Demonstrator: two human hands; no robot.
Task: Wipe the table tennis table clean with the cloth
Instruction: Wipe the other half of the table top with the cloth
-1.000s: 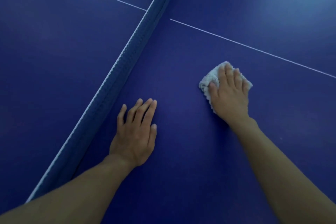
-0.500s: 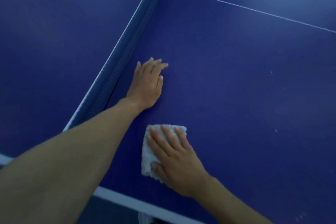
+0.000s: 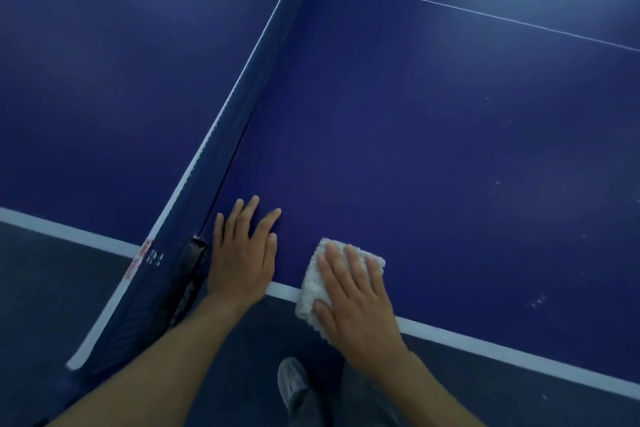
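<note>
At the near edge of the table [image 3: 433,156], close to the net [image 3: 258,80], both hands are down on the blue surface.

Right hand [image 3: 356,305]: laid flat on the cloth [image 3: 311,291], fingers straight and slightly spread, thumb resting on its near part. Nothing is curled round the cloth; the hand presses it from above with an open palm.

Cloth: white, nubbly and folded. It lies across the white edge line [image 3: 491,338], with its far part on the blue and its near corner reaching just past the table's edge.

Left hand [image 3: 242,256]: palm down on the bare table, fingers straight and spread, holding nothing. It sits between the net clamp [image 3: 194,263] and the cloth, just beside the clamp and apart from the right hand. Its heel covers the edge line.

Surface: small pale specks [image 3: 537,302] show to the right of the cloth. A thin white line [image 3: 485,12] crosses the far part of the table.

Below the edge: dark floor [image 3: 45,288] and one grey shoe [image 3: 292,381].
</note>
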